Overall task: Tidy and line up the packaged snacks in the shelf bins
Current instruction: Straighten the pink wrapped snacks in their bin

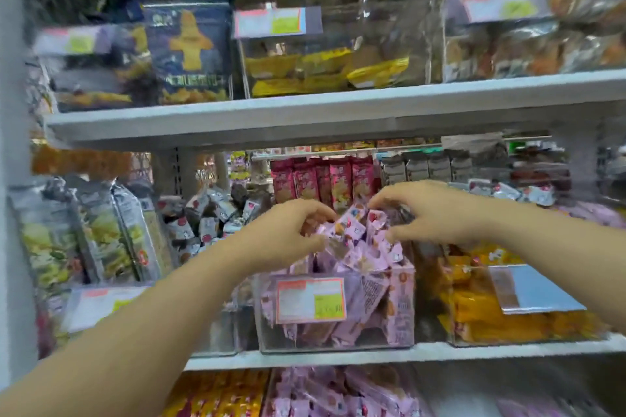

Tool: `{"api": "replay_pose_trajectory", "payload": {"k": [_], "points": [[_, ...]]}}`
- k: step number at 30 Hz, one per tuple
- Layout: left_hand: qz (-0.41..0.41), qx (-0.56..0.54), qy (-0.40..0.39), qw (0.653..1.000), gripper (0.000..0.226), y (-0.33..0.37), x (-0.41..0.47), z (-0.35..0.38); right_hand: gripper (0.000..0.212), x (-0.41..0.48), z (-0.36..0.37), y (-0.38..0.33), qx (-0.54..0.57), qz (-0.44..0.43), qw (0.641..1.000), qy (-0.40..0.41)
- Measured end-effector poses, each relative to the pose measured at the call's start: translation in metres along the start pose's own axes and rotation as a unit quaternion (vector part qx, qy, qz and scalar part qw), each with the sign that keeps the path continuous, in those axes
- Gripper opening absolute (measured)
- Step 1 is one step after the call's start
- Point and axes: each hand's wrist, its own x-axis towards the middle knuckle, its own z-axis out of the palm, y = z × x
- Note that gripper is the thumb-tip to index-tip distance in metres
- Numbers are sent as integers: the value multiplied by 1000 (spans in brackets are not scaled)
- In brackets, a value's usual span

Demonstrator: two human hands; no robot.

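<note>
A clear plastic bin (403, 338) on the middle shelf is heaped with small pink snack packets (355, 240). My left hand (288, 234) grips the left side of the heap, fingers curled round packets. From the right, my right hand (430, 213) pinches packets at the top of the heap with curled fingers and thumb. A price label (310, 300) is stuck on the bin's front. The frame is blurred by motion.
An orange-packet bin (508, 325) stands to the right, and dark and white packets (210, 217) lie to the left. Tall grey bags (101, 234) stand at far left. The shelf above (305, 112) overhangs the hands. Pink packets (338, 393) fill the shelf below.
</note>
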Motion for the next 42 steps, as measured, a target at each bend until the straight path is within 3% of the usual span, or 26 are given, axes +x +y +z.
{"api": "replay_pose_trajectory", "payload": {"k": [2,7,10,15,19,29,42], "points": [[-14,7,-50,999,42,-6,20,-1,50,15,-1,7,13,-3,1000,-26],[-38,0,-82,996,50,-22,66,4,54,43,-5,22,16,-22,998,-54],[-73,0,-139,988,61,-32,87,12,47,52,-5,28,29,-39,996,-79],[-99,51,-218,970,76,-38,112,20,41,59,-4,35,26,-68,995,-72],[-121,6,-254,959,97,-39,126,25,40,62,-5,34,18,-74,994,-79],[-141,26,-244,959,116,-36,133,44,40,62,-1,33,36,-61,994,-79],[-97,-43,-167,980,97,-32,122,48,40,57,3,36,71,-43,995,-48]]}}
